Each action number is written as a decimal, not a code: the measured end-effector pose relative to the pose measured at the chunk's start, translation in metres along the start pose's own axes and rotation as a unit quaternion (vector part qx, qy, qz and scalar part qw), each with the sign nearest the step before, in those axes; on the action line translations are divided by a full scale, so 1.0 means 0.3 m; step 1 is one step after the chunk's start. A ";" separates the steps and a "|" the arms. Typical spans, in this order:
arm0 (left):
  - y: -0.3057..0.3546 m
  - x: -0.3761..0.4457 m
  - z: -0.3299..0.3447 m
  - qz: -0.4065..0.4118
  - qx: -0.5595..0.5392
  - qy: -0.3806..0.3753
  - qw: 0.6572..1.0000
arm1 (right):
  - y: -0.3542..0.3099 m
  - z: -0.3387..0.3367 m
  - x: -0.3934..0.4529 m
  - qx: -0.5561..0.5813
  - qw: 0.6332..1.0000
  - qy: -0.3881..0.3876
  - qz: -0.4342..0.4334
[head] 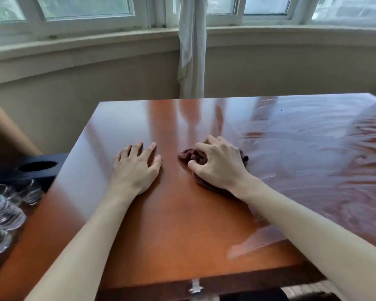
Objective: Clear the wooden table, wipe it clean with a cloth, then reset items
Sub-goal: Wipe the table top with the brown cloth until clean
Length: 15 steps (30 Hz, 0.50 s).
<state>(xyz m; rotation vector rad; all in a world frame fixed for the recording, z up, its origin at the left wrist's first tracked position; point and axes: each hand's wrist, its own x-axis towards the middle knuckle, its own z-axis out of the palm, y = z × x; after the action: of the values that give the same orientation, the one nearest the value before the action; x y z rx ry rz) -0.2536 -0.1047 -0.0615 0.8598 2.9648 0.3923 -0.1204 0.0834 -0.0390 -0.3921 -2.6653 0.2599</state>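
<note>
- Two bare arms reach in from the bottom of the view, one from each side, out over the tabletop [176, 224].
- Down at the near edge of the tabletop sits one small metal latch [196, 286].
- Off to the left, beside the tabletop, lie clear plastic bottles [3, 216]. They blur together, so I cannot count them. My guess is they were put there to get them out of the way.
- One left hand [137, 168] lies flat on the wood with its fingers spread and straight. It holds nothing — it looks like it is there to keep the person steady.
- One right hand [217, 161] is just beside it. Its grip is curled round one dark brown cloth [188, 156], bunched up small and pressed down onto the wood, which is how you hold a cloth to rub with it.
- Wet streaks [317, 153] shine on the right part of the tabletop, while the left part looks dry — so I think the wiping is about half done.
- One dark block with a round hole [38, 167] sits past the bottles.
- Far back hangs one pale curtain [191, 51] under a row of windows [85, 7].
</note>
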 end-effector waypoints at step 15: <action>-0.008 0.015 0.022 0.002 -0.006 0.028 1.000 | 0.133 0.173 0.521 -0.014 0.996 0.003 0.082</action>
<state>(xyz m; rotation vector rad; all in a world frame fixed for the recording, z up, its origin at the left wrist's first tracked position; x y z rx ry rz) -0.2581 -0.1027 -0.0681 0.8693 3.0083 0.4411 -0.2696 0.1636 -0.0342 -0.6220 -2.6354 0.2714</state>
